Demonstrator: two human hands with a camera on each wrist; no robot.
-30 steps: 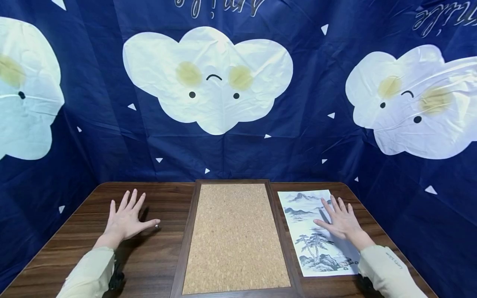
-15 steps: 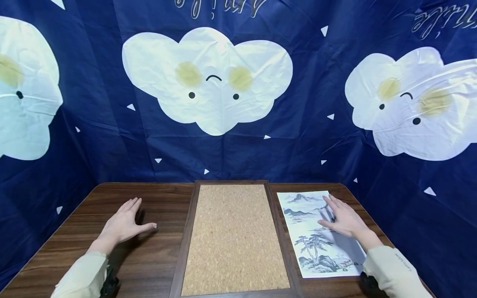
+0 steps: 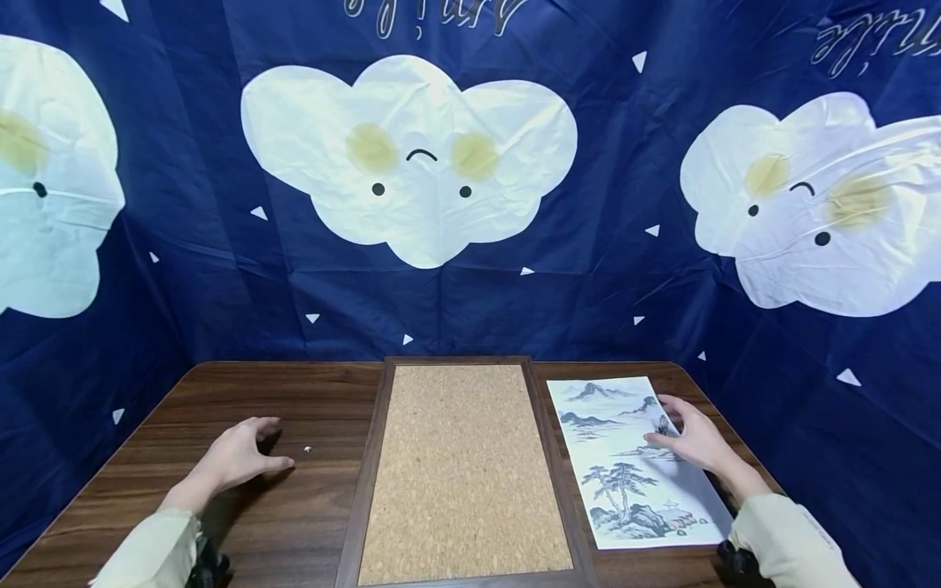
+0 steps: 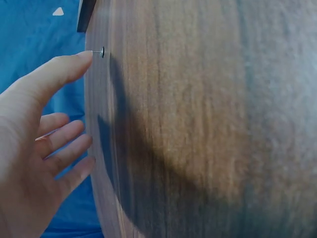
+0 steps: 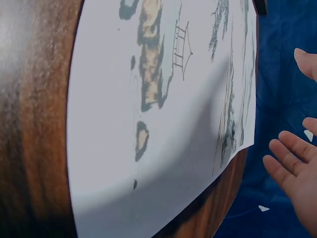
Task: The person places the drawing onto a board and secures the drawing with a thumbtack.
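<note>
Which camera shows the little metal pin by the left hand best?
The left wrist view. There the pin shows its thin shaft and rounder head, just past the thumb tip of the left hand. The head view shows only a tiny pale speck on the table. The right wrist view doesn't show it.

Creased blue cloth (image 3: 470, 314) on three sides, inverted white clouds (image 3: 426, 212); brown table (image 3: 316, 523).

Bright, even light in my head view — dimmer, softer pictures at my wrists.
Sheen whitens the cloud print (image 3: 422, 175) ahead; at the left wrist, the table (image 4: 188, 89), hazy and blurred at far right, carries a dark shadow beside my left grip (image 4: 29, 153) — at the right wrist, glare bleaches the upper left and soft grey shade crosses the paper (image 5: 114, 144).
</note>
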